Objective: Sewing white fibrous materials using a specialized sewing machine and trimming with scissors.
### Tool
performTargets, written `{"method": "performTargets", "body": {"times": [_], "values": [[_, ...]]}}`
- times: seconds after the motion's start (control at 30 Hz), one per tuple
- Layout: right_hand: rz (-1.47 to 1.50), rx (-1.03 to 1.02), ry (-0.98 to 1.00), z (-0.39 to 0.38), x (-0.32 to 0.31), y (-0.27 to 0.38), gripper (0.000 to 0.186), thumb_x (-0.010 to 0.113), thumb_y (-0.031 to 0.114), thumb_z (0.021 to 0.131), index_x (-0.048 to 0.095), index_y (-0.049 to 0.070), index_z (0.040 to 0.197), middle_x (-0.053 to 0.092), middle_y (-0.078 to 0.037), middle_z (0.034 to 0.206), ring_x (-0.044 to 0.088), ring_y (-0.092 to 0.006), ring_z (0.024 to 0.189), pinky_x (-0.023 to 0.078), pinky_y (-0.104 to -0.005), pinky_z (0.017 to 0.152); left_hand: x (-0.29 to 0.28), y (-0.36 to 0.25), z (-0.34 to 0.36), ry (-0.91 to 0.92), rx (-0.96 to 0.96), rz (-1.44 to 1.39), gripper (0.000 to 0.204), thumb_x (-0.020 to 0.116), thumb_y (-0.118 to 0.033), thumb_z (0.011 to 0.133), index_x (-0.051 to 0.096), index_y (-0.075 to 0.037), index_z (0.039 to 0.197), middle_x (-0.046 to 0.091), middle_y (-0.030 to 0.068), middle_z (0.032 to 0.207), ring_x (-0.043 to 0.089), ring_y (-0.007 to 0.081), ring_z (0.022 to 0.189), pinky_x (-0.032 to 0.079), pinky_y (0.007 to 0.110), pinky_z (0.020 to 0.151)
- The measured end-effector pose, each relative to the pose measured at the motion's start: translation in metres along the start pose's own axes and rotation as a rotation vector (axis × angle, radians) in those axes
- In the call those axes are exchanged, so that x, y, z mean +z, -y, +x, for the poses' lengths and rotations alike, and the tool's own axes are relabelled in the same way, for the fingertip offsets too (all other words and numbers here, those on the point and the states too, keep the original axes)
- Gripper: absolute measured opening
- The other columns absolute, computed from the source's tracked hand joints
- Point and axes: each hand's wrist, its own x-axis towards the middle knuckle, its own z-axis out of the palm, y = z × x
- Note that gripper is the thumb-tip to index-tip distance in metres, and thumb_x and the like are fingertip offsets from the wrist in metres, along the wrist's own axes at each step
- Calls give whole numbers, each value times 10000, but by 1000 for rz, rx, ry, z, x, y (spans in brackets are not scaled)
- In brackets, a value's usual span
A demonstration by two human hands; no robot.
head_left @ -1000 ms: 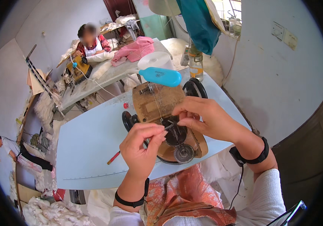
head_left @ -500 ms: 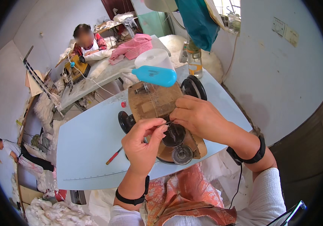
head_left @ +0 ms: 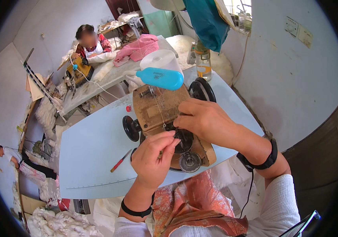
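Pale blue table (head_left: 94, 158) carries brown sewing machine (head_left: 165, 114) at 12 o'clock. Left hand (head_left: 153, 160) fingers pinched on thin thread (head_left: 161, 118) w/ small tool. Right hand (head_left: 204, 120), at 2 o'clock, curled, rests on machine.

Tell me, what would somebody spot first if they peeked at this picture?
Probably the two bare hands in the middle: the left hand pinches a thin thread and the right hand rests on a worn brown sewing machine standing on a pale blue table. Next, the bright turquoise lamp head just behind the machine, and a small red pencil lying on the table to the left.
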Motion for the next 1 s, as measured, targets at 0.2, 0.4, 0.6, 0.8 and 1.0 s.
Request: {"method": "performTargets", "body": {"times": [0.2, 0.4, 0.6, 0.8, 1.0], "values": [[-11, -80, -44, 1, 4, -3, 158, 641, 85, 677, 639, 59, 833, 500, -59, 799, 572, -252, 791, 491, -347, 640, -1, 1, 5, -16, 42, 40, 203, 771, 15, 743, 619, -22, 872, 695, 109, 864, 655, 222, 677, 520, 277, 572], [-38, -43, 5, 0, 0, 4, 93, 620, 102, 696, 607, 49, 771, 527, -60, 818, 582, -234, 851, 507, -338, 698, -3, -7, 3, 11, -83, 64, 203, 787, 3, 727, 630, -34, 850, 636, 74, 779, 588, 213, 612, 470, 281, 528], [-25, -69, 10, 2, 0, 2, 98, 619, 98, 680, 601, 51, 763, 538, -54, 817, 580, -234, 858, 508, -340, 706, 0, -6, 4, 23, 72, 127, 231, 800, -3, 705, 631, -47, 856, 636, 76, 773, 591, 215, 634, 464, 294, 532], [-32, -32, 16, 2, 3, 2, 91, 618, 90, 691, 606, 50, 772, 545, -61, 823, 585, -250, 861, 505, -358, 720, -4, 2, 17, 3, -32, 51, 157, 741, 38, 767, 625, -16, 858, 633, 52, 771, 531, 86, 585, 404, 197, 486], [63, 130, 39, 2, 8, 5, 75, 638, 90, 761, 608, 36, 802, 566, -102, 846, 613, -312, 834, 506, -410, 712, -19, 23, 52, 187, -525, -226, 109, 725, 29, 776, 630, 26, 829, 612, 37, 841, 551, 49, 666, 390, 181, 474]]}}
